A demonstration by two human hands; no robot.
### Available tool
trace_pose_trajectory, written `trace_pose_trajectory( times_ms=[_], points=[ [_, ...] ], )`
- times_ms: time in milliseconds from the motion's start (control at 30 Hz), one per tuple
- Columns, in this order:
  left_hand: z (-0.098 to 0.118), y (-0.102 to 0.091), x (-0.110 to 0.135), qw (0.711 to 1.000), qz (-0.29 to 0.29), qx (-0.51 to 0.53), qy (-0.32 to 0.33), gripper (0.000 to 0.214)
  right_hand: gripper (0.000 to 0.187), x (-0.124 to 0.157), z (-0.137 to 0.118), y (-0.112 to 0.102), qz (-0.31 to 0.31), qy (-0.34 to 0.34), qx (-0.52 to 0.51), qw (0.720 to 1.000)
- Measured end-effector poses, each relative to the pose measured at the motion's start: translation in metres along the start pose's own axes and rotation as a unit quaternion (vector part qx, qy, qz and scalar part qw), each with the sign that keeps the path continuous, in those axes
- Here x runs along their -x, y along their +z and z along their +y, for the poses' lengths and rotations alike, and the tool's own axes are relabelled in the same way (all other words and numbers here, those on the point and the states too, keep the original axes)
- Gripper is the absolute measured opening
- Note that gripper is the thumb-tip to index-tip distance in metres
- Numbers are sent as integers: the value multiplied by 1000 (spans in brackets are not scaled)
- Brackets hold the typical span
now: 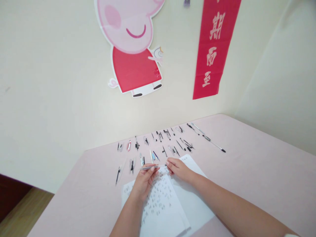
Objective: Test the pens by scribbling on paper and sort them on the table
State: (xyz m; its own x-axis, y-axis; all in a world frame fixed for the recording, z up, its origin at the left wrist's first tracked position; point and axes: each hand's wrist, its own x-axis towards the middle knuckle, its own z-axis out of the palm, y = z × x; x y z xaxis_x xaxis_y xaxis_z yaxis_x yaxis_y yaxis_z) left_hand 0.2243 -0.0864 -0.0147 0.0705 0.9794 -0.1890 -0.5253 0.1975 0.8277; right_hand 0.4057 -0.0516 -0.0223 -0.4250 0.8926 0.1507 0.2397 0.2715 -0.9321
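A slim, greyish see-through pen lies level between my two hands, above the top of a handwritten sheet. My left hand pinches its left part between thumb and fingers. At the pen's right end the fingers of my right hand are closed round the tip, so that end is mostly hidden. Beneath both hands is the sheet, covered with small written marks, resting over other white paper. Just beyond my left hand lie pen parts, among them a pale yellow stick and a dark blue one.
Several pens and pen parts lie in loose rows across the pink tabletop. A long black-and-clear pen sits at the right, a red-and-white one at the left. Behind the table stands a wall with a pig cutout and a red banner.
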Motion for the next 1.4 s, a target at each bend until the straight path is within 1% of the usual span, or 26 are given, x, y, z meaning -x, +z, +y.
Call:
trace_pose_trajectory(
  times_ms=[233,467,533,833,1033,1100,1167,1267,1333,1400],
  points=[
    [0,1,0,1000,1,-5,2,20,47,0,-1,1,-9,42,-34,998],
    [0,2,-1,1000,17,8,14,22,44,0,-4,-1,12,-8,-10,1000],
    [0,2,-1,1000,16,8,15,22,44,0,-3,-1,9,-6,-20,1000],
    [1,3,0,1000,6,-3,19,22,47,0,3,4,-19,26,-125,992],
    [0,3,-1,1000,22,6,22,23,45,0,-3,4,-21,36,-127,991],
    [0,3,0,999,26,12,18,24,43,0,-4,3,-20,26,-116,993],
    [1,4,1,1000,17,11,7,25,38,1,-5,2,-16,0,-89,996],
    [3,6,5,999,-32,1,-22,27,27,4,-8,1,3,-53,1,999],
    [4,8,8,997,-71,-8,-43,28,33,7,-12,1,8,-89,76,993],
    [4,10,11,993,-98,-26,-57,30,41,9,-16,1,-4,-127,137,982]
  ],
)
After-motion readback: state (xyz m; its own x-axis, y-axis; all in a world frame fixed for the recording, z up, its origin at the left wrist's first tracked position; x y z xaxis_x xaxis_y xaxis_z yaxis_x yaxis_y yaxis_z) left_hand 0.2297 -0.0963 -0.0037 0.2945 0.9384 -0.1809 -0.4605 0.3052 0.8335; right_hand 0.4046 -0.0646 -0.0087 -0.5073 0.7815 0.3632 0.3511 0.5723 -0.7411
